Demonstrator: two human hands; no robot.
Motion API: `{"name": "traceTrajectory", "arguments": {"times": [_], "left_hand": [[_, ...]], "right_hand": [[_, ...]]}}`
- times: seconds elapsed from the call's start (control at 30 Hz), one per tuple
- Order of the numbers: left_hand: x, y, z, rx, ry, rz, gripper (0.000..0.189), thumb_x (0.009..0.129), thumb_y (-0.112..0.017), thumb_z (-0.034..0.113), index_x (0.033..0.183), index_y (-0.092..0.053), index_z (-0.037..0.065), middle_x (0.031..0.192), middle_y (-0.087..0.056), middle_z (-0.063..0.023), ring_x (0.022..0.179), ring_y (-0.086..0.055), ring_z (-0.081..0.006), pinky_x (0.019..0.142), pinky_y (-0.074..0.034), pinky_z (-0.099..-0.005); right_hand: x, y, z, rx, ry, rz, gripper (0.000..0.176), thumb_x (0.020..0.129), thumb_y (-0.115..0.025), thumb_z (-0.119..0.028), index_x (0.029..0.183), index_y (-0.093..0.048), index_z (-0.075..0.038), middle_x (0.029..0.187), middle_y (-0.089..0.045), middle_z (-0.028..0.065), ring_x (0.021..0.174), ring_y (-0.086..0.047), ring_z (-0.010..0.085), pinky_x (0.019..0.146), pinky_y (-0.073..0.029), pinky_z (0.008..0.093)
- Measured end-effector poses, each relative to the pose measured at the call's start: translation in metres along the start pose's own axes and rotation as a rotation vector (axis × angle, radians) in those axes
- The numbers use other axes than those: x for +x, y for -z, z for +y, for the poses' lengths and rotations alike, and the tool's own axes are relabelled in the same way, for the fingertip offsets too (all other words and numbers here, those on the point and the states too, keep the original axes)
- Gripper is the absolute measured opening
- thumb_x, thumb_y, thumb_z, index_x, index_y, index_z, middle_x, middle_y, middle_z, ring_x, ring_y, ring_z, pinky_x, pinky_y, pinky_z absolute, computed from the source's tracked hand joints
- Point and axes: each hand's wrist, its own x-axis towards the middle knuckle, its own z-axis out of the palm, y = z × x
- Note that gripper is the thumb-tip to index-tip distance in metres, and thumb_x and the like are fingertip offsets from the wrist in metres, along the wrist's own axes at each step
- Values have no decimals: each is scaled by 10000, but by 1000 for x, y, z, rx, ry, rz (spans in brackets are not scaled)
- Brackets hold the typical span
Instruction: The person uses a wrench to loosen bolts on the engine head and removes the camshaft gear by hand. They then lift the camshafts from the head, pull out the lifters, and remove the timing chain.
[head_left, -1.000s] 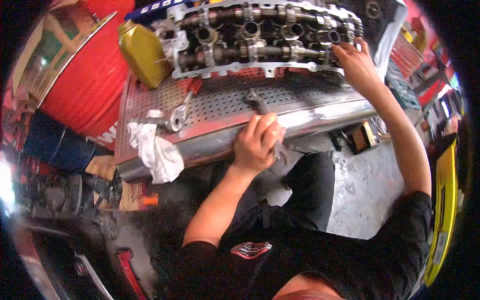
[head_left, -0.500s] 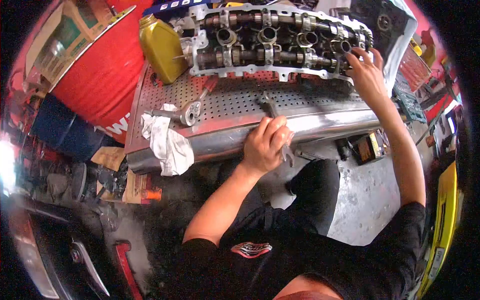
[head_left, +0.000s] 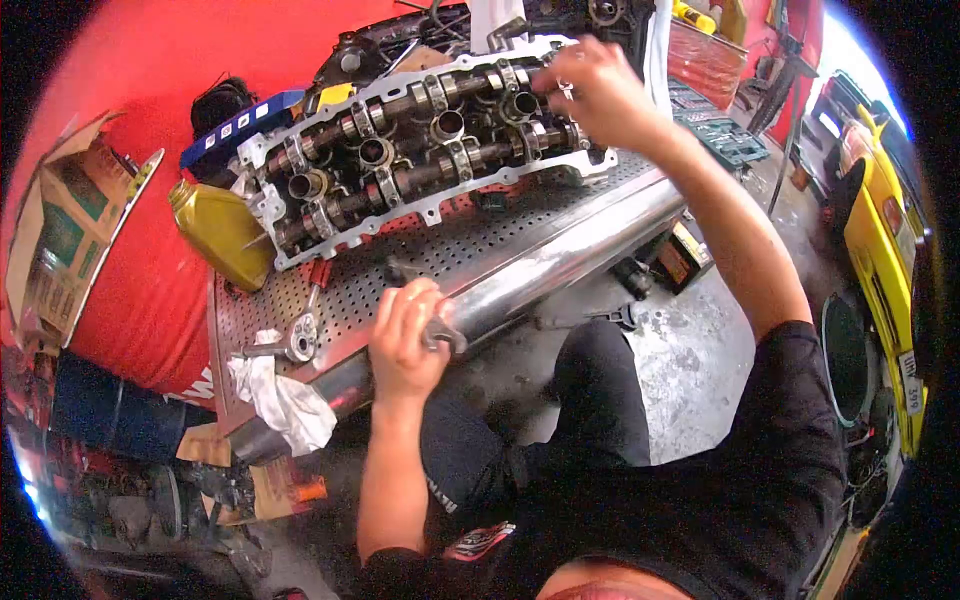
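The perforated metal table (head_left: 570, 255) carries the cylinder head (head_left: 452, 162), which lies along its far side with camshafts facing up. A gold bottle (head_left: 222, 238) stands at the cylinder head's left end. A white cloth (head_left: 290, 410) drapes over the table's near left edge. The right hand (head_left: 598, 88), blurred, is at the cylinder head's far right end; whether it grips anything cannot be told. The left hand (head_left: 408, 338), near the table's front edge, is wrapped around a wrench (head_left: 443, 336).

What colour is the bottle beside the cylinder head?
The bottle is a dull gold-yellow, seen best in the head view.
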Motion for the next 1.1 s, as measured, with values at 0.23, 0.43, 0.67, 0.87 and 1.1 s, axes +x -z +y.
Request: {"name": "traceTrajectory", "arguments": {"times": [0.23,0.43,0.67,0.87,1.1], "left_hand": [[-9,-4,-8,108,74,37,195,827,-745,17,985,-630,18,1004,-682,-150,906,-649,-338,801,-519,-427],[-11,-5,-6,106,83,15,286,767,-772,10,1013,-624,13,1045,-666,-148,907,-628,-353,776,-521,-426],[-12,-4,-1,120,82,21,281,760,-766,6,1003,-624,16,1055,-662,-143,915,-622,-346,771,-520,-425],[-16,-2,-1,129,77,28,278,755,-764,4,995,-624,22,1055,-662,-141,913,-621,-344,770,-521,-426],[-15,-4,2,118,89,50,279,754,-766,7,993,-623,26,1050,-664,-136,904,-623,-342,762,-517,-428]], "right_hand": [[47,-35,11,-262,84,-30,506,815,-699,-66,1298,-562,-134,1154,-615,163,1123,-554,386,982,-442,460],[30,-51,11,-294,200,248,343,755,-664,-11,1060,-556,-124,873,-650,69,1014,-582,283,988,-408,446],[20,-65,11,-340,243,385,289,753,-672,-29,1000,-554,-123,847,-661,27,1010,-583,246,999,-396,476],[40,-44,9,-392,152,106,239,838,-627,-48,1062,-567,-111,960,-677,90,1068,-591,286,984,-403,442],[29,-59,11,-271,95,218,309,714,-690,1,991,-592,-97,1006,-670,65,1104,-561,288,1010,-407,440]]}}
